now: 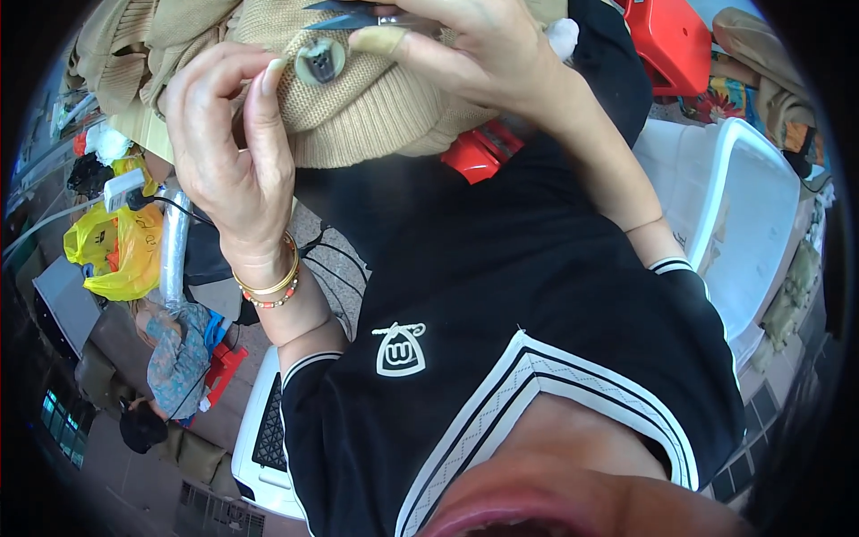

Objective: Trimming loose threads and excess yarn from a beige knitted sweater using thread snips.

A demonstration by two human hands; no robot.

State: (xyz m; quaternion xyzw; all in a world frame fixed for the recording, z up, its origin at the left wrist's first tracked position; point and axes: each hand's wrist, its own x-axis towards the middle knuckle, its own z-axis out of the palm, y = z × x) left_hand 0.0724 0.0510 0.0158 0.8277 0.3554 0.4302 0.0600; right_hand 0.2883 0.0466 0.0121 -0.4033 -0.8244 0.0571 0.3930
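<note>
A tan knitted garment (pixel 367 116) with a ribbed edge lies bunched in front of me. A round, pale, see-through disc with a dark middle, like a button (pixel 320 62), shows on the knit between my hands. My left hand (pixel 234 148) is at its left, thumb and forefinger brought together in a pinch; whatever they hold is too small to make out. In my right hand (pixel 465 54), above and to the right of the disc, are small scissors (pixel 344 18) with dark blades apart, pointing left. Yellowish tape wraps that thumb. The upper frame edge cuts off part of this hand.
A red plastic stool (pixel 667 45) stands at the far right, above a white plastic bin (pixel 761 224). On the left are a yellow plastic bag (pixel 125 251), a white plug adapter (pixel 123 190) and black cables (pixel 335 259). Another person (pixel 179 358) in a patterned top is at the lower left.
</note>
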